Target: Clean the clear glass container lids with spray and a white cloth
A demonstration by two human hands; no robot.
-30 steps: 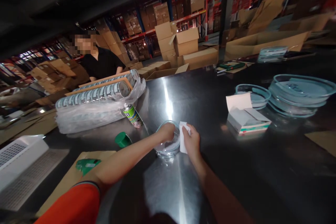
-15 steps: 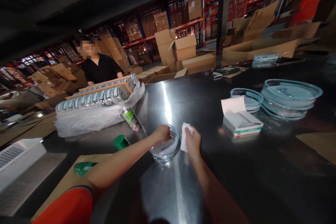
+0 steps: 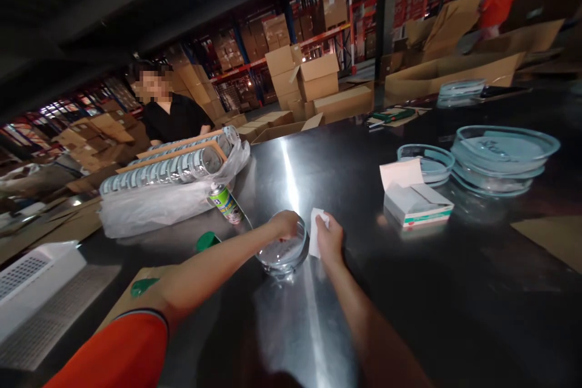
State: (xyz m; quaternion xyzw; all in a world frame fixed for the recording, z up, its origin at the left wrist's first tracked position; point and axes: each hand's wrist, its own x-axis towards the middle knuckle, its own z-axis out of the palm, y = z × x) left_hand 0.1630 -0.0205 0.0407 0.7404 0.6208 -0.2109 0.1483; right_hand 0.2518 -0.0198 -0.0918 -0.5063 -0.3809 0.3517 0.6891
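A round clear glass dish stands on the dark metal table in front of me. My left hand reaches over it, fingers curled down inside near the far right of the rim. Whether those fingers pinch anything is hidden. Just right of the dish, my right hand grips a folded white piece of paper or cloth between thumb and fingers. Behind my left forearm stand a green-labelled spray can and a green cap.
At right are an open white carton, a glass dish and stacked larger dishes. Rows of round glassware in plastic wrap lie at left, a co-worker behind them. A white basket is nearby.
My left hand has shifted slightly within the dish, its fingers still curled. My right hand keeps hold of the white piece. In the background, a person in orange has moved left.
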